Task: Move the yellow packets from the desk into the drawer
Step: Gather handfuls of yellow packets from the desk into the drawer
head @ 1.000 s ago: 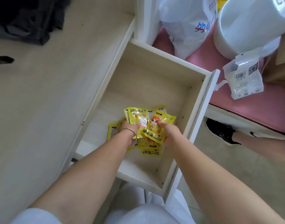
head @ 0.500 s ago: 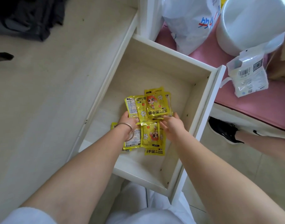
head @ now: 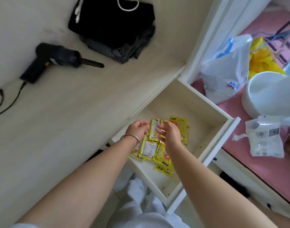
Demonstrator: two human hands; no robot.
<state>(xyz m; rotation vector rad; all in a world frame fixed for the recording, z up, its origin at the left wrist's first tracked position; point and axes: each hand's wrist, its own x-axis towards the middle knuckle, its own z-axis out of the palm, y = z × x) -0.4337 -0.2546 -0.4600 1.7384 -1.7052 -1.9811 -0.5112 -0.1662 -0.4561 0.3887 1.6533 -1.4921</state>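
Observation:
Several yellow packets (head: 149, 149) lie in a loose pile on the floor of the open white drawer (head: 209, 104), some face up, some showing their printed backs. Both my hands hover just above the pile. My left hand (head: 137, 131), with a metal bangle on the wrist, has its fingers loosely curled and holds nothing. My right hand (head: 170, 134) has relaxed, spread fingers and covers part of the pile. One packet (head: 155, 129) shows between the two hands, and neither hand grips it. No yellow packet is visible on the desk (head: 71, 116).
A black handheld tool (head: 55, 60) with a cable and a folded black garment (head: 114, 27) lie on the desk. Right of the drawer, a pink surface (head: 262, 170) carries a white plastic bag (head: 226, 69), a white round tub (head: 269, 94) and a small white pouch (head: 264, 139).
Both hands have let go of the packets and lifted off the pile, which now lies in the drawer. The view has swung up and left, showing more of the desk.

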